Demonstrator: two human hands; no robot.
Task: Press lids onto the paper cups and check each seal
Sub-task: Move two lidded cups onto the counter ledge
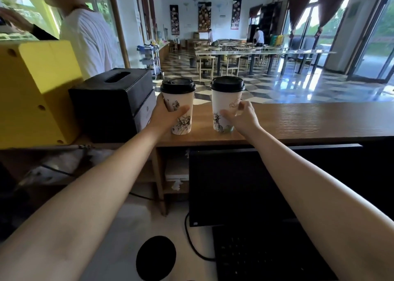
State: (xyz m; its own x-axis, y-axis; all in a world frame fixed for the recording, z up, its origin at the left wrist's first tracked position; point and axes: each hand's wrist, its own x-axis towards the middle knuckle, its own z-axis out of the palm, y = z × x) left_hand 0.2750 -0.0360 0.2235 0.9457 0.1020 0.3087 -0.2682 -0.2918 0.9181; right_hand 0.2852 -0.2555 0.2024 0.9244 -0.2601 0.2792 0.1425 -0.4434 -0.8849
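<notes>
Wood-grain counter fronts the checkered-floored dining hall; I see my left hand gripping the left cup, my right hand loosely open against the right cup

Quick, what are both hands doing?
Left hand: closed around the left cup.
Right hand: fingers loosely on the right cup, grip not closed.

2 matt paper cups (ink-printed), smooth black plastic lids, grained wood counter, glossy tiled floor
</notes>
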